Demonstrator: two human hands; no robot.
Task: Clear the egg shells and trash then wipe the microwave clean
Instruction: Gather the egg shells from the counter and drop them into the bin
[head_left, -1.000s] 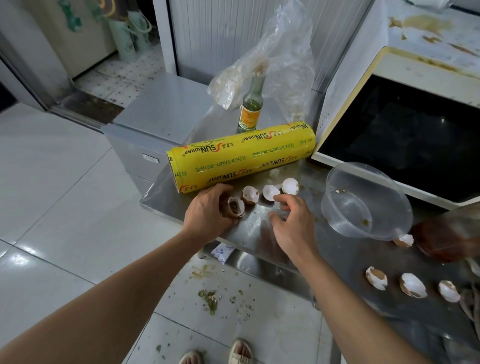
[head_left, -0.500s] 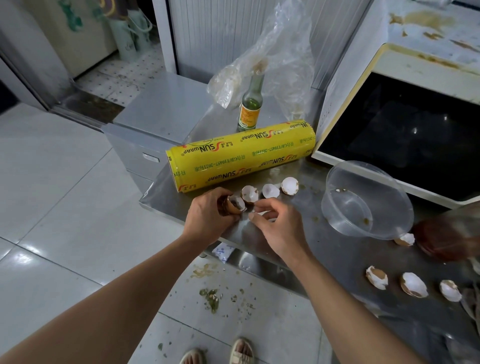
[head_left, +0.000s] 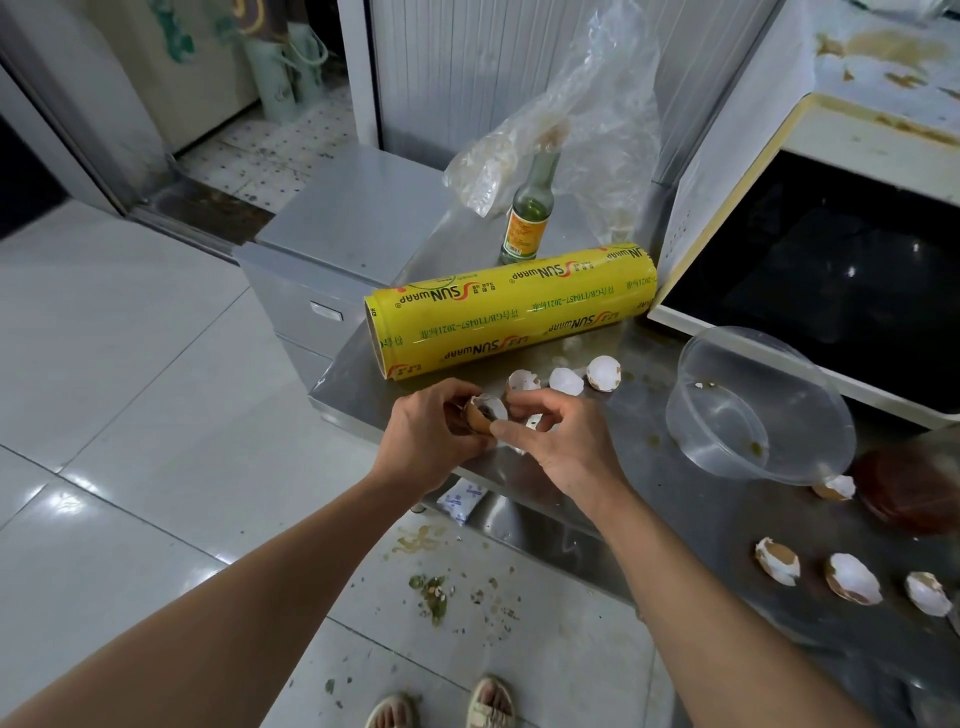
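Early stage — the left hand (head_left: 423, 441) cups one egg shell (head_left: 485, 413) while the right hand (head_left: 558, 441) pinches white fragments beside it; three shells (head_left: 563, 380) and four more (head_left: 852, 578) remain on the worktop (head_left: 691, 519), the stained microwave (head_left: 831, 140) unwiped.

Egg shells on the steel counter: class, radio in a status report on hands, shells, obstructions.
Left hand grips one egg shell; right hand pinches beside it. Three shells loose behind. Cling-film roll close behind them, not blocking.

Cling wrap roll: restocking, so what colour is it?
Yellow cling wrap roll, clearest in the head view.
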